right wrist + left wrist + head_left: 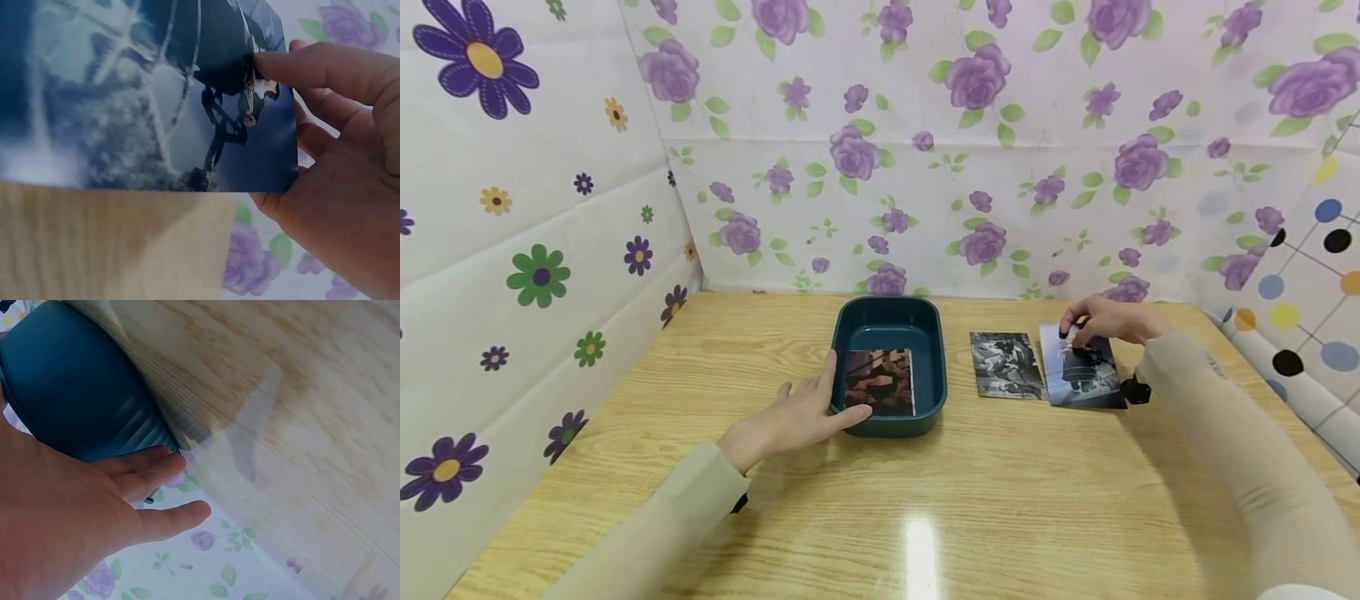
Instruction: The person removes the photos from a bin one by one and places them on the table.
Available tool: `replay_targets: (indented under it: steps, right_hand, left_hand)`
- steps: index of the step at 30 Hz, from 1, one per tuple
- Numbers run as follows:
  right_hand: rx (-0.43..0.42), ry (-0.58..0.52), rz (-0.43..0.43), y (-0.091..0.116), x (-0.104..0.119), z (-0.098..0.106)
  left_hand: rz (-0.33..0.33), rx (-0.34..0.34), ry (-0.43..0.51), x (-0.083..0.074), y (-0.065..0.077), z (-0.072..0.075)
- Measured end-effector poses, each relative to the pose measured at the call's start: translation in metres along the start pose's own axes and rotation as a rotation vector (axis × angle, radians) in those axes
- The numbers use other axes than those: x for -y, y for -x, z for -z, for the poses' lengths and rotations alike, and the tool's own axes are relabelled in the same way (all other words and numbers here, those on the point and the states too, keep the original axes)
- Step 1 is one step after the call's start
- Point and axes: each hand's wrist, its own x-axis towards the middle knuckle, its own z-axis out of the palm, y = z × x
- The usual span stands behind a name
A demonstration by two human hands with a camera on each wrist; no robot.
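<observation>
Right hand: the right hand (pixel 1108 319) pinches the bluish photo print (pixel 1078 385) at its far edge, thumb on the picture face, fingers behind.
Bluish photo print: just on the near side of the right hand, well apart from the left; its far edge looks raised. Foreshortened from above, its long axis seems to run near to far; whether its near edge touches the table (pixel 1015 492) I cannot tell.
Left hand: the left hand (pixel 797 417) rests against the left side of the teal bin (pixel 898 427), fingers fairly straight, thumb across the near-left rim; it grasps no print.
Teal bin: between the hands, touching the left, well to the right hand's left, long axis running near to far.
Reddish photo print: lies inside the bin, just right of the left hand; the reddish photo print (pixel 880 383) is untouched.
Grey photo print: the grey photo print (pixel 1007 365) lies between bin and right hand, nearer the right.
</observation>
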Motion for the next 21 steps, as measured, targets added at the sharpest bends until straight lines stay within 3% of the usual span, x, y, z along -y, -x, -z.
replay_targets:
  steps: [8,15,21]
  right_hand:
    - [-0.105,0.173,0.022,-0.008,-0.001,-0.019]
    - [-0.187,0.282,0.127,-0.011,-0.005,-0.028]
    - [-0.273,0.448,0.177,-0.012,-0.005,-0.033]
  left_hand:
    - [0.001,-0.003,0.002,0.001,0.000,-0.001]
    - [0.005,-0.004,0.002,0.001,0.000,-0.002]
    - [0.008,-0.002,0.005,0.001,-0.001,-0.002]
